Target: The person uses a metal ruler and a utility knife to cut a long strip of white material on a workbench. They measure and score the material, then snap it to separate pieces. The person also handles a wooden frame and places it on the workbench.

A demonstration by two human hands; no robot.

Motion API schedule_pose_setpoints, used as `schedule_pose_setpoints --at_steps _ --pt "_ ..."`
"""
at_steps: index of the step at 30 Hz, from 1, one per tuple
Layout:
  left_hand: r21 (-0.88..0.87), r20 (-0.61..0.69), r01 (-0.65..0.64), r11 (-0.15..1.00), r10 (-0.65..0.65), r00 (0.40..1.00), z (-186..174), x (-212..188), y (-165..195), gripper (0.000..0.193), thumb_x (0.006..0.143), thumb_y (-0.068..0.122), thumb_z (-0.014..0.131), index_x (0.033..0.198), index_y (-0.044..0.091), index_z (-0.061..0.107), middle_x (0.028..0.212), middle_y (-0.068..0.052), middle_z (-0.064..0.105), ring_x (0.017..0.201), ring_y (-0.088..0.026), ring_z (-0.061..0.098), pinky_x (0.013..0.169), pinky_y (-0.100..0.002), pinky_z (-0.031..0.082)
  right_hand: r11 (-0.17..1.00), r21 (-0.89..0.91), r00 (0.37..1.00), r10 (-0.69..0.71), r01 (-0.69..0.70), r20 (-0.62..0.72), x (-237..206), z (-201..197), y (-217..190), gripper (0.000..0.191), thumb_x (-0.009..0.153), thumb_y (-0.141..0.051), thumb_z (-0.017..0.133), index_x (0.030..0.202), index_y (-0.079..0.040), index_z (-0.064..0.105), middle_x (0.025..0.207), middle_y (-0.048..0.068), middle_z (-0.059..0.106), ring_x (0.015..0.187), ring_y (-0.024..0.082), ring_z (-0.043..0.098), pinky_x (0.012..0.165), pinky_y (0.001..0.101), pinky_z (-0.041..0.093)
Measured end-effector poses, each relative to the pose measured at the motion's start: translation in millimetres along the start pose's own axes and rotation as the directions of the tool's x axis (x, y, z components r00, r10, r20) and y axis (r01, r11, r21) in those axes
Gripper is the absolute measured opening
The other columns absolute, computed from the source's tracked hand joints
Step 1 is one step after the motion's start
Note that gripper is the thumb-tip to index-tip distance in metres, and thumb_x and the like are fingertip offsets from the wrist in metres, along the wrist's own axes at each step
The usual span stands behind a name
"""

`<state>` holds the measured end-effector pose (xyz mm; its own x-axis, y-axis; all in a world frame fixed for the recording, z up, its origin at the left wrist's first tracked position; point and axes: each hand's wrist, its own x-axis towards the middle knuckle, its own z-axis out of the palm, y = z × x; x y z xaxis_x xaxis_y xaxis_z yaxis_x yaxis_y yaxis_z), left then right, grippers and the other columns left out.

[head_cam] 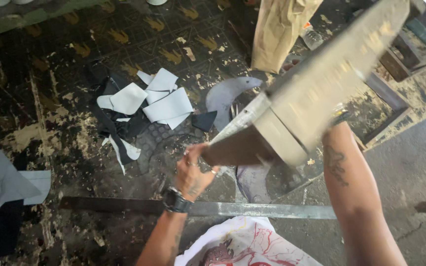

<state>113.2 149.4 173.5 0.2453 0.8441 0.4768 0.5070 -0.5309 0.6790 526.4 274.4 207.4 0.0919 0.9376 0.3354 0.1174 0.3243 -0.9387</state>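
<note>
1. Filling the upper right of the view, a long grey board (331, 74) is raised at a slant over the floor (40, 133), blurred.
2. A brown paper bag (279, 29) stands at the floor's far edge, behind the board.
3. White and dark cut scraps (161, 101) lie heaped mid-floor, left of the board's lower end.
4. The left hand (193, 170), wearing a wristwatch (176, 200), is clenched around the board's lower end.
5. The right hand is hidden behind the board; only its forearm (351, 187) shows, so its grip cannot be told.
</note>
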Motion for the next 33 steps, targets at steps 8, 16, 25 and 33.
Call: schedule_pose_setpoints --at_steps 8,16,25,33 --pt "0.102 -0.107 -0.098 0.990 0.109 0.988 17 -24 -15 0.075 0.066 0.008 0.088 0.132 0.010 0.052 0.115 -0.013 0.064 0.103 -0.036 0.067 0.084 -0.045 0.058 0.980 0.172 0.991 0.111 -0.098 -0.070 7 58 -26 0.054 0.081 -0.001 0.072 0.133 0.008 0.057 0.119 0.020 0.074 0.113 0.027 0.075 0.083 0.0321 0.057" --pt "0.124 -0.141 -0.021 0.992 0.039 0.989 22 -24 -28 0.075 0.067 0.010 0.088 0.132 0.012 0.051 0.118 -0.012 0.064 0.104 -0.036 0.068 0.083 -0.043 0.059 0.961 0.207 0.983 0.175 -0.184 0.060 -1 58 -25 0.054 0.090 -0.007 0.072 0.140 0.004 0.055 0.131 0.012 0.069 0.130 0.022 0.064 0.117 0.0362 0.047" --pt "-0.038 -0.020 0.008 0.999 -0.009 1.000 -2 -17 -14 0.071 0.077 0.021 0.093 0.133 0.008 0.052 0.120 -0.011 0.068 0.105 -0.026 0.072 0.088 -0.038 0.061 0.895 -0.400 0.978 0.205 -0.197 -0.023 -10 18 -25 0.023 0.093 -0.009 0.081 0.111 0.004 0.075 0.084 0.010 0.072 0.073 0.019 0.061 0.066 0.0343 0.049" --pt "-0.526 0.339 0.433 0.732 -0.287 0.896 -37 -6 5 0.069 0.079 0.004 0.082 0.140 0.001 0.051 0.104 -0.004 0.067 0.093 -0.011 0.064 0.080 -0.028 0.057 0.973 -0.166 0.987 0.162 -0.159 0.003 -37 4 -49 0.029 0.094 -0.017 0.081 0.110 0.006 0.073 0.094 0.006 0.072 0.078 0.013 0.067 0.070 0.0297 0.054"
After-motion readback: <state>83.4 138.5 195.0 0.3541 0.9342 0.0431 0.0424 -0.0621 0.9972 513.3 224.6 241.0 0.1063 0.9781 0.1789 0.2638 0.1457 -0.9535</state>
